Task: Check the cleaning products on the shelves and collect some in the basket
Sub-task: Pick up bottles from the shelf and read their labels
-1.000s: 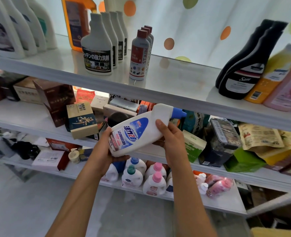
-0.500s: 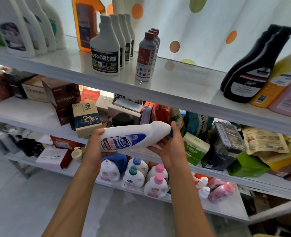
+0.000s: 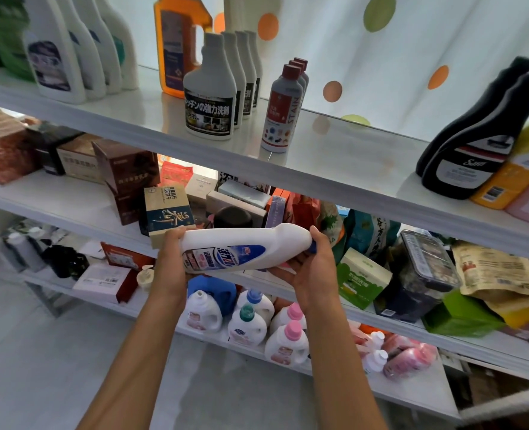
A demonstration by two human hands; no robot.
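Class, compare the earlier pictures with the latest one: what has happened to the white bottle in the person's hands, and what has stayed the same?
The white bottle has been turned from a slant, blue cap raised to the right, to lying nearly level, with its label rolled downward. The right hand shifted from the neck to cup the cap end. The left hand still grips the base. Nothing was let go, and the products on the shelves stayed put.

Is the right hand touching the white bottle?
Touching. The head view shows the right hand cupped under the neck end of the white bottle, its fingers curled over by the blue cap.
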